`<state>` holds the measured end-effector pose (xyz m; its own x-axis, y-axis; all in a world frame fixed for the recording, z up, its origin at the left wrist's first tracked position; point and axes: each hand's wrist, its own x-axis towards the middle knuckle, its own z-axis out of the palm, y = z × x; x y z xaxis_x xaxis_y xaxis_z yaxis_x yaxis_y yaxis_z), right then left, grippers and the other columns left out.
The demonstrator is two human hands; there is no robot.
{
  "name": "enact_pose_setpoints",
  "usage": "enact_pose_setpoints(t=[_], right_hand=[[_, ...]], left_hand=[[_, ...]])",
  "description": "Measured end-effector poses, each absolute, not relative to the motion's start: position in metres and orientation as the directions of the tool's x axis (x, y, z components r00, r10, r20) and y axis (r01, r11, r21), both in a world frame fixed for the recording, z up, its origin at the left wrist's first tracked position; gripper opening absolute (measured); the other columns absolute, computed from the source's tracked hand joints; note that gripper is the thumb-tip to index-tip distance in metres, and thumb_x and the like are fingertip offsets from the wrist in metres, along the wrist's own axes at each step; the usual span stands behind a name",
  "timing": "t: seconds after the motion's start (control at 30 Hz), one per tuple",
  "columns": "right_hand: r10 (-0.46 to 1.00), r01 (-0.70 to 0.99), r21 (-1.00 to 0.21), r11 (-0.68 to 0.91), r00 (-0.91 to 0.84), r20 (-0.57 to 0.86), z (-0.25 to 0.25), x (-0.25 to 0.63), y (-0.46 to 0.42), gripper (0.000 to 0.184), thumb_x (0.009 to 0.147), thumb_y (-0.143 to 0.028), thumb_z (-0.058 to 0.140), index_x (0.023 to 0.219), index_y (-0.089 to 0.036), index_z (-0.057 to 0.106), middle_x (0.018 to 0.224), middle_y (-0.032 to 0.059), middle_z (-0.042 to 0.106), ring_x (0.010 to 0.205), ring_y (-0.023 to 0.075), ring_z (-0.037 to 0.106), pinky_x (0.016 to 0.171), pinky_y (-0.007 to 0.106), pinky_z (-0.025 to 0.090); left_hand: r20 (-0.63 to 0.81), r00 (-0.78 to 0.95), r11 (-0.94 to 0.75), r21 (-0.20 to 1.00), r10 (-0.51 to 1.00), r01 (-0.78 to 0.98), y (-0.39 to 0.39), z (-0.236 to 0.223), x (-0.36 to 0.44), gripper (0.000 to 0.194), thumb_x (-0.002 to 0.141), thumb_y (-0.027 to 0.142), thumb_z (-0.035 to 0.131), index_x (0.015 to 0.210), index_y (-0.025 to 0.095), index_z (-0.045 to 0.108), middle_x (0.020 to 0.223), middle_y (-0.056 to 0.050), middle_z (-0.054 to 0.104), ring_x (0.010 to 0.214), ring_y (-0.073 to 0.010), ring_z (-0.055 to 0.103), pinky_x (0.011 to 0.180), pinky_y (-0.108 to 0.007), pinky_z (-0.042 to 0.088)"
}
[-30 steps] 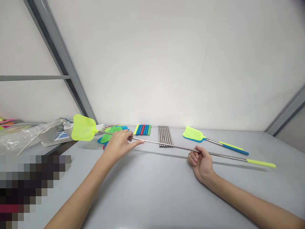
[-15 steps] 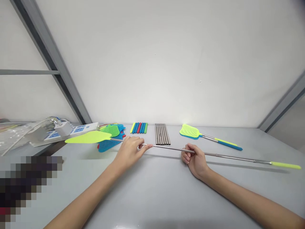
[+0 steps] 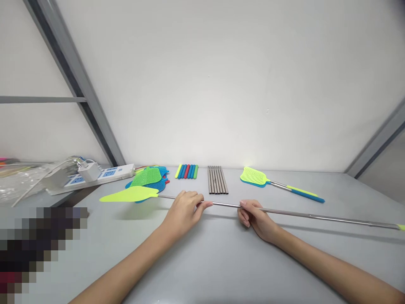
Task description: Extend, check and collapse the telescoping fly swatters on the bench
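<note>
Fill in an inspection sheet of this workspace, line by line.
Surface: smooth grey tabletop.
Job's things: lime-yellow plastic fly swatter on slim silver metal rod, raised above tabletop; nearby, short rounded coloured sticks, silver metal tubes, piled green-and-blue mesh heads, stacked lime-and-blue swatters.
Clutter: crumpled clear plastic and white plastic power strip, left.
Grippers: bare left hand and right hand, both holding the rod.
Cables: thin white cable over the plastic.
Surroundings: white wall, grey metal post; lower-left corner pixelated.
</note>
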<state>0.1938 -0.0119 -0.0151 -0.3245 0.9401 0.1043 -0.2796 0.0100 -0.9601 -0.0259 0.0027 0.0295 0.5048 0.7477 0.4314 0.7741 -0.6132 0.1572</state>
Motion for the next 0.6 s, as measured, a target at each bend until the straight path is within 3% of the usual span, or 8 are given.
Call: enact_pose_setpoints(t=[0.2,0.6], right_hand=[[0.905,-0.208,-0.978,-0.004,-0.417,0.085,-0.012,0.193,-0.017,0.046,0.083,-0.038,0.043,0.045,-0.014,0.045,0.042,-0.0007,0.045,0.040,0.0083,0.039,0.044,0.023,0.026],[0.853,-0.288,-0.945,-0.157,-0.522,0.018,-0.006,0.183,-0.028,0.046,0.085,-0.043,0.031,0.050,-0.015,0.042,0.047,-0.0008,0.047,0.036,0.0083,0.042,0.040,0.022,0.031]], left_hand=[[0.468,0.502,-0.614,0.118,0.727,0.780,-0.007,0.026,-0.020,0.034,0.088,0.036,0.034,0.062,0.016,0.046,0.059,0.001,0.048,0.059,-0.0121,0.042,0.063,-0.028,0.029],[0.499,0.537,-0.639,0.045,0.680,0.768,-0.014,0.026,-0.019,0.030,0.089,0.029,0.033,0.064,0.016,0.043,0.060,0.001,0.046,0.060,-0.0124,0.039,0.063,-0.028,0.027]])
